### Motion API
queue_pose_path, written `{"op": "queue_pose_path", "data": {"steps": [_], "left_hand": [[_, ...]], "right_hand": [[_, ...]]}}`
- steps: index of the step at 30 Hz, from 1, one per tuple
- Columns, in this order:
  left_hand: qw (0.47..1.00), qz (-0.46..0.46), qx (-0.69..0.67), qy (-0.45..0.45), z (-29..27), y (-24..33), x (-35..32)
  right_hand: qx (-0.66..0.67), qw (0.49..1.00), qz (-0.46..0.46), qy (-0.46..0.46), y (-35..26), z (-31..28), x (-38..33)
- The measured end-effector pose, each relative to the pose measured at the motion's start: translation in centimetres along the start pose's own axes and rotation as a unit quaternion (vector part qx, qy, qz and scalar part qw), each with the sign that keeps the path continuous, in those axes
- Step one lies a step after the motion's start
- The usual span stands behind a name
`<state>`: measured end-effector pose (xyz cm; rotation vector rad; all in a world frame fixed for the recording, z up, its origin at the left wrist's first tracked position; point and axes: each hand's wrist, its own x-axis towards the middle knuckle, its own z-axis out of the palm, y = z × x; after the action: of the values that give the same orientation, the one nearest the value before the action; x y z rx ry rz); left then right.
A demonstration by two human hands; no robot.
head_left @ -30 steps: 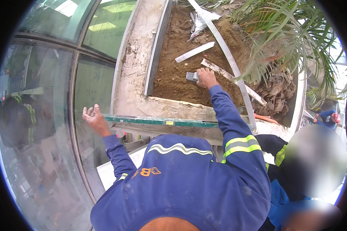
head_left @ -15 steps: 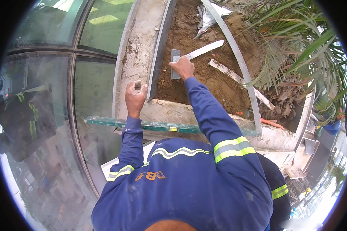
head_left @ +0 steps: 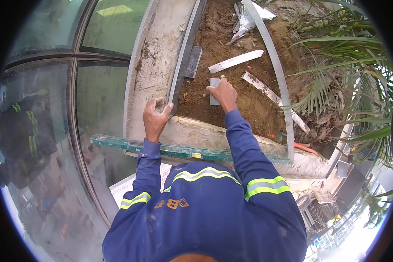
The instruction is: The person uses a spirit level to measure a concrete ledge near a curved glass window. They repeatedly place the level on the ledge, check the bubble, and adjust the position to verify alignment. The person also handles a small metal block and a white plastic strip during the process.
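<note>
My left hand [head_left: 156,118] rests over the concrete ledge, fingers loosely curled and thumb apart from them. Its thumb tip meets the near end of a long dark grey stone strip [head_left: 184,52]. Over the soil, my right hand [head_left: 225,95] is closed on a small flat light grey piece [head_left: 214,99]; its fingers partly cover it. A dark grey block [head_left: 194,62] lies on the soil against the strip's inner side. Crossing under my left wrist is a long green spirit level [head_left: 174,149], nearer to my body than both hands.
Brown soil [head_left: 205,105] fills the bed, with two pale strips [head_left: 236,61] and a crumpled silver-white wrapper [head_left: 249,22]. A long grey strip [head_left: 273,61] bounds it on the right. Palm leaves [head_left: 336,78] overhang there. Glass panels [head_left: 100,100] stand left; an orange-handled tool [head_left: 305,148] lies right.
My right hand has moved right and nearer, off the dark block, with the light grey piece. The block now sits against the strip. My left thumb has come to the strip's end.
</note>
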<state>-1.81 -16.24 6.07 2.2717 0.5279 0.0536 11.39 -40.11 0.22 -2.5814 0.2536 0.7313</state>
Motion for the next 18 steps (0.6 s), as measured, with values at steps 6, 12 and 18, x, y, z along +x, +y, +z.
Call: {"op": "queue_pose_path", "data": {"steps": [6, 12, 18], "left_hand": [[0.992, 0.031, 0.115, -0.030, 2.1, -0.5, 0.7], [0.988, 0.054, 0.138, -0.034, 4.6, -3.0, 1.6], [0.984, 0.068, 0.158, -0.046, 4.6, -2.4, 1.9]], "right_hand": [[-0.140, 0.982, -0.064, 0.105, 1.6, -0.8, -1.9], [0.102, 0.988, -0.115, -0.009, -5.0, 0.5, 10.4], [-0.016, 0.984, -0.177, -0.013, -7.9, 2.3, 16.1]]}}
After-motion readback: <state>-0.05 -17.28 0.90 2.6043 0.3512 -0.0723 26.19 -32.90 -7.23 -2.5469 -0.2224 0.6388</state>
